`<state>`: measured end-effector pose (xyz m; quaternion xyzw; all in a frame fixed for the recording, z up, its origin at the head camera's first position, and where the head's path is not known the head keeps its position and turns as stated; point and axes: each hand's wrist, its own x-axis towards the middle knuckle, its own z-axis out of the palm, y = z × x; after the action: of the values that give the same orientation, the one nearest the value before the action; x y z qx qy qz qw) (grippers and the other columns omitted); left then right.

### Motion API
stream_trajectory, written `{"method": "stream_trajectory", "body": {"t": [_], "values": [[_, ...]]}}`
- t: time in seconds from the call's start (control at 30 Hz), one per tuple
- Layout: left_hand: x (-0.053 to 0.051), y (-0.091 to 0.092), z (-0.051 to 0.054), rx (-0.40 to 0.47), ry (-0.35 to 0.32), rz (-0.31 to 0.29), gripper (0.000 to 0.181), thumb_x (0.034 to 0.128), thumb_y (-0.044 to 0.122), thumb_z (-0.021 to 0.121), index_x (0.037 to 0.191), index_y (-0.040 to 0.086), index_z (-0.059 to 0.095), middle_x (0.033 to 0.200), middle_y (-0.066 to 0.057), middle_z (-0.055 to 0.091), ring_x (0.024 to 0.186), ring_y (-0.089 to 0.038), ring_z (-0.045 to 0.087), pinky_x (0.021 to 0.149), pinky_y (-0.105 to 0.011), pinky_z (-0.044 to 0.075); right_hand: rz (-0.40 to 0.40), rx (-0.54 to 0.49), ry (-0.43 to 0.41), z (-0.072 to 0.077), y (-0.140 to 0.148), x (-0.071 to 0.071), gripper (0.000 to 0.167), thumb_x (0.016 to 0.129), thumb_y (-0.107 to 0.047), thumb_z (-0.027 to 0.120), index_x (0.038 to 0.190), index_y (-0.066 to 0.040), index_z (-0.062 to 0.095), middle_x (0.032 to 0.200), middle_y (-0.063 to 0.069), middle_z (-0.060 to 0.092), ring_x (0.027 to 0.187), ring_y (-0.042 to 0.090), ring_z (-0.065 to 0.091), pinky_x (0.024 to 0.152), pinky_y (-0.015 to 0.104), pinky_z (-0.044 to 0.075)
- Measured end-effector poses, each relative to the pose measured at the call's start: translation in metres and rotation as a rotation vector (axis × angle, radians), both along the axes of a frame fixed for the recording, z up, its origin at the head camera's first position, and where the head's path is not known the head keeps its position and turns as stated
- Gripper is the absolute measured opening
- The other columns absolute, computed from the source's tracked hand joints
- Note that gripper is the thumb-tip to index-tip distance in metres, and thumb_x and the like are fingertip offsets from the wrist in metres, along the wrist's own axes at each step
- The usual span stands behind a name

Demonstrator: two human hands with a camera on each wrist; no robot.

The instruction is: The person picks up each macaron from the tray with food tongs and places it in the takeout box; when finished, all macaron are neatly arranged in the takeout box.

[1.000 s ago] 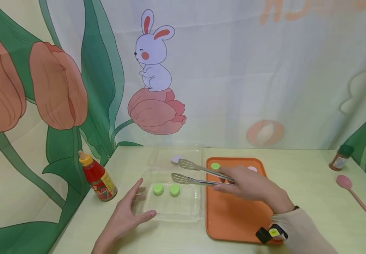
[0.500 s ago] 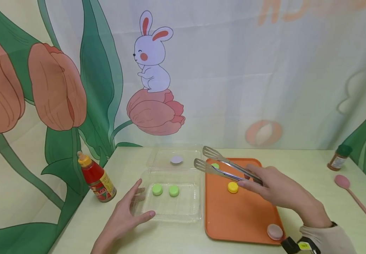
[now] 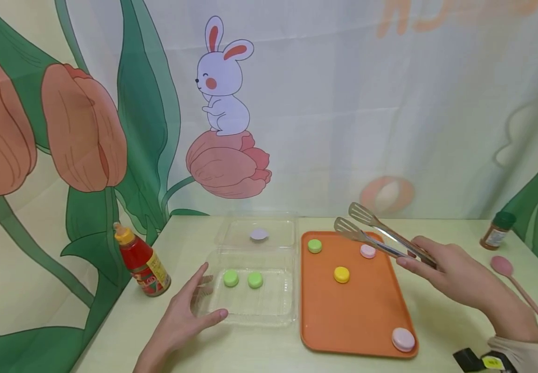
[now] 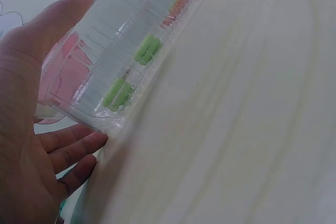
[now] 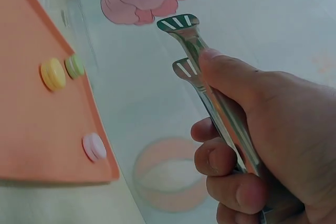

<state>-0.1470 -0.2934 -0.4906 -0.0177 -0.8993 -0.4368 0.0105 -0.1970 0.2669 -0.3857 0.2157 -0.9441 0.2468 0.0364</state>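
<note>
My left hand (image 3: pixel 182 316) rests at the left side of a clear hinged plastic container (image 3: pixel 262 308), its fingers and thumb spread and touching the near-left corner area. Inside the container sit two green macarons (image 3: pixel 230 278), side by side. My right hand (image 3: pixel 460 272) grips metal tongs (image 3: pixel 399 239), whose slotted ends stand apart with nothing between them, above the far right of an orange tray (image 3: pixel 357 316). On the tray lie a yellow macaron (image 3: pixel 341 274), a green macaron (image 3: pixel 314 246), a pink macaron (image 3: pixel 368 251) and a larger pale pink macaron (image 3: pixel 403 339).
The container's lid (image 3: pixel 231 235) lies back, with a small pale purple piece (image 3: pixel 258 234) on it. A red sauce bottle (image 3: pixel 145 267) stands left. Far right are a spice jar (image 3: pixel 498 230) and a pink spoon (image 3: pixel 525 295). A printed curtain (image 3: pixel 320 129) hangs behind.
My right hand has moved right with the tongs, from over the container to the tray's far right edge, uncovering the yellow and pink macarons. My left hand has stayed at the container.
</note>
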Motion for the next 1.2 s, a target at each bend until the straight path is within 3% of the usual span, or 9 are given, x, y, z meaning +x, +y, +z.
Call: {"method": "stream_trajectory", "body": {"t": [0.3,0.53,0.83,1.2], "values": [[0.0,-0.001,0.001,0.002,-0.005,0.001,0.118,0.0857,0.054,0.095,0.178,0.033,0.025,0.167,-0.005,0.056,0.149,-0.03,0.058,0.129,-0.071,0.033,-0.021,0.002,-0.025,-0.003,0.014,-0.001,0.021,0.112,-0.043,0.069,0.111,-0.023,0.063,0.072,-0.008,0.046,0.061,0.006,0.042,0.056,0.027,0.036],[0.001,-0.002,0.0,-0.002,0.004,-0.003,0.117,0.0858,0.054,0.095,0.177,0.038,0.024,0.166,-0.004,0.056,0.149,-0.03,0.058,0.129,-0.069,0.034,0.033,-0.035,-0.003,-0.018,0.006,-0.002,0.018,0.11,-0.038,0.073,0.102,-0.026,0.061,0.069,-0.013,0.043,0.059,0.003,0.041,0.055,0.025,0.035],[0.0,0.0,-0.001,0.005,0.008,-0.015,0.117,0.086,0.054,0.095,0.178,0.033,0.025,0.167,-0.005,0.056,0.149,-0.03,0.058,0.129,-0.071,0.033,0.053,0.012,-0.175,-0.036,-0.003,0.001,0.029,0.108,-0.048,0.073,0.105,-0.022,0.061,0.07,-0.011,0.043,0.06,0.005,0.042,0.055,0.024,0.035],[0.001,0.0,0.0,-0.001,0.004,-0.01,0.116,0.0867,0.053,0.095,0.178,0.033,0.025,0.167,-0.005,0.056,0.149,-0.031,0.058,0.128,-0.071,0.034,0.166,0.023,-0.129,-0.052,0.003,0.006,0.02,0.109,-0.041,0.074,0.106,-0.022,0.067,0.074,-0.017,0.051,0.063,-0.002,0.045,0.056,0.022,0.038]]}}
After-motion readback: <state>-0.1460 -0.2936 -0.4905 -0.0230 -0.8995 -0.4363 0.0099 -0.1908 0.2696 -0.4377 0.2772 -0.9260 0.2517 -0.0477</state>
